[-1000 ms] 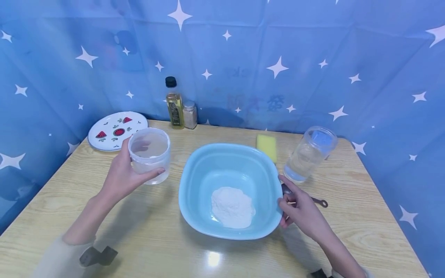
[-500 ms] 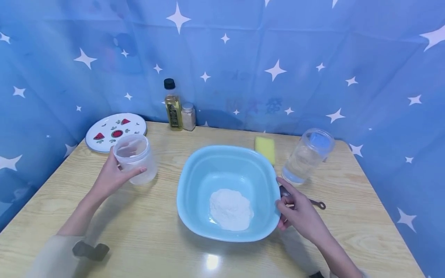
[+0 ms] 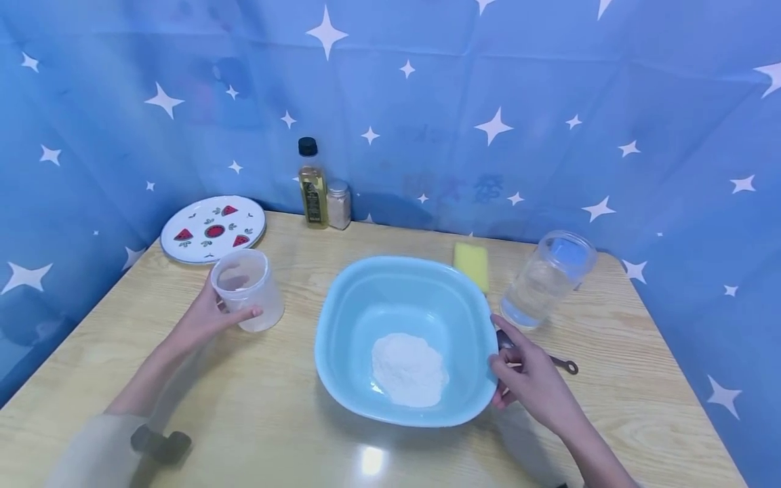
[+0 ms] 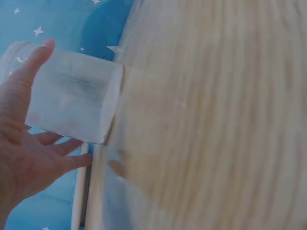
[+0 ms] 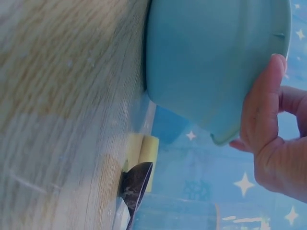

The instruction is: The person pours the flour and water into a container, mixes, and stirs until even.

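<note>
Roughly toward eight o'clock, away from the pale blue basin (image 3: 415, 291), the frosted jar (image 3: 262, 298) had shifted since a second earlier. Nearest, the right hand (image 3: 531, 379) pinched the basin's rim at three o'clock. Smooth and squarish with rounded corners, the basin stood on the wooden table (image 3: 274, 407); inside, toward six o'clock, lay a loose heap of white powder (image 3: 410, 373). Just outside its three o'clock side was a dark spoon (image 5: 136, 184). Between nine and ten o'clock was the jar, round, lidless and cloudy-walled; the left hand (image 3: 210, 315) held it between thumb and spread fingers. Whether its base touched the wood, or anything remained inside, I could not tell. At one o'clock lay a yellow sponge (image 3: 472, 266), at two a see-through jar (image 3: 543, 288) with apparently clear contents. Farther off were a watermelon-patterned plate (image 3: 213, 231) at ten, then at eleven a glass shaker (image 3: 339, 207) with pale contents beside a black-capped bottle (image 3: 314, 196) of golden liquid
</note>
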Available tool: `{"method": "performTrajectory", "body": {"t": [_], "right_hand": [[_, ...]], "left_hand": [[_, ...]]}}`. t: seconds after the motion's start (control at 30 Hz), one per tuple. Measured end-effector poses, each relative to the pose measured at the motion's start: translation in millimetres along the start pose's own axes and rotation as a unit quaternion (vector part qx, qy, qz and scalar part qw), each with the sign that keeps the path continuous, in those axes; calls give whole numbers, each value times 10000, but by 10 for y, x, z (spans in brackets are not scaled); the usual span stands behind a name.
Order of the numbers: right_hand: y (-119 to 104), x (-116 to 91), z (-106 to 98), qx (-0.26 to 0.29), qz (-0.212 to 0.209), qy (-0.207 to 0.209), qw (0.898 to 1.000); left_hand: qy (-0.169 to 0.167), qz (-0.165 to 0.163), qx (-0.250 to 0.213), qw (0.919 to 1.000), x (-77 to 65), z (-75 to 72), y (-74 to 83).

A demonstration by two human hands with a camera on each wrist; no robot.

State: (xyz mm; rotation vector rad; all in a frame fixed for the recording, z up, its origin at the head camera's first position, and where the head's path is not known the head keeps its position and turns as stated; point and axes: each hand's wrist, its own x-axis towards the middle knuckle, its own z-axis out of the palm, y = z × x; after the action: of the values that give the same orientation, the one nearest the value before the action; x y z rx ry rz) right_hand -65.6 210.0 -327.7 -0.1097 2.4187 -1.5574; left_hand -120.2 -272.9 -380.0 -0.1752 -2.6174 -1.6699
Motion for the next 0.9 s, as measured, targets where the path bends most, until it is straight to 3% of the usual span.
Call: {"method": "performTrajectory", "body": {"t": [0.13, 0.3, 0.4, 0.5, 0.6, 0.7, 0.8, 0.87, 0.9], "right_hand": [[-3, 14, 12, -27, -12, 14, 10000], [-12, 9, 21, -96, 44, 26, 9999], [-21, -5, 10, -191, 85, 55, 9998], [-22, -6, 3, -224, 43, 51, 9997], [-23, 3, 2, -189, -13, 16, 9998], [-26, 5, -7, -146, -62, -9, 9999], [-19, 7, -9, -125, -85, -22, 9999], [-16, 7, -8, -108, -121, -41, 9999], [-15, 9, -6, -86, -116, -45, 9999]], "left_hand": [[-179, -37, 97, 9998, -2, -30, 10], [-157, -471, 258, 9984, -105, -79, 17], [225, -647, 250, 9973, -245, -93, 70], [1040, -435, 251, 9933, -416, -73, 173], [2014, 262, 252, 9788, -601, 13, 326], [2547, 1437, 128, 9562, -726, 155, 496], [2476, 2671, -373, 9305, -752, 321, 612], [2188, 3178, -751, 9195, -739, 431, 662], [2015, 3257, -893, 9194, -733, 483, 684]]}}
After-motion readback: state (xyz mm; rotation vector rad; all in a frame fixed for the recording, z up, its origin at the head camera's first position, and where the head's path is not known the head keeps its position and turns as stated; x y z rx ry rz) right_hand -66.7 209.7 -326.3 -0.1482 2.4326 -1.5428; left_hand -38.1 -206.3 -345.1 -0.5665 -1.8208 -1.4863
